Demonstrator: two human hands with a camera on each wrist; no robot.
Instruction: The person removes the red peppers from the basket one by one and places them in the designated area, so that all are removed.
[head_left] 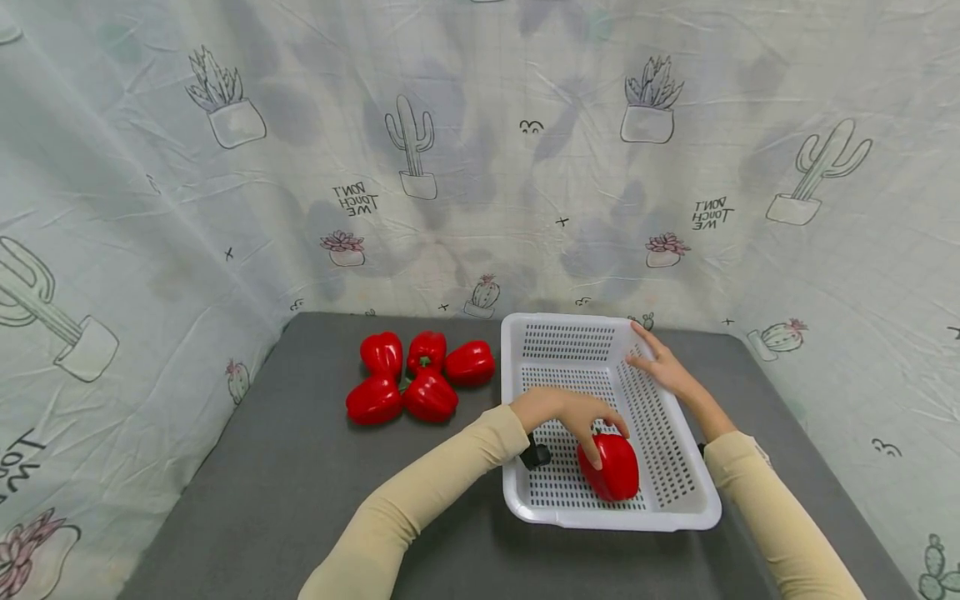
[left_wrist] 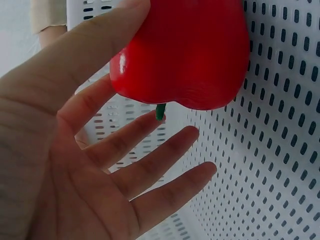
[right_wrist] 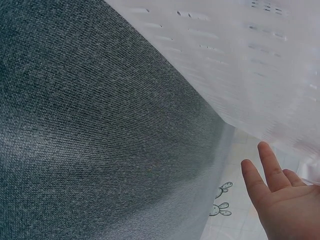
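A red bell pepper (head_left: pixel 611 468) lies inside the white perforated basket (head_left: pixel 600 523), near its front end. Over it is my left hand (head_left: pixel 577 412). The left wrist view shows the thumb (left_wrist: pixel 100 37) against the pepper's side and the index finger touching its edge. The other fingers are straight and spread beside the pepper's green stem (left_wrist: pixel 160 111). On the basket's right rim, towards the far corner, my right hand (head_left: pixel 663 367) holds the edge, thumb inside. From the right wrist, straight fingers (right_wrist: pixel 272 170) show outside the basket wall; the thumb is hidden there.
Several red bell peppers (head_left: pixel 427 396) lie grouped on the grey tabletop (head_left: pixel 300 475), left of the basket. A curtain (head_left: pixel 480 150) printed with cactus drawings hangs behind the table and along both sides.
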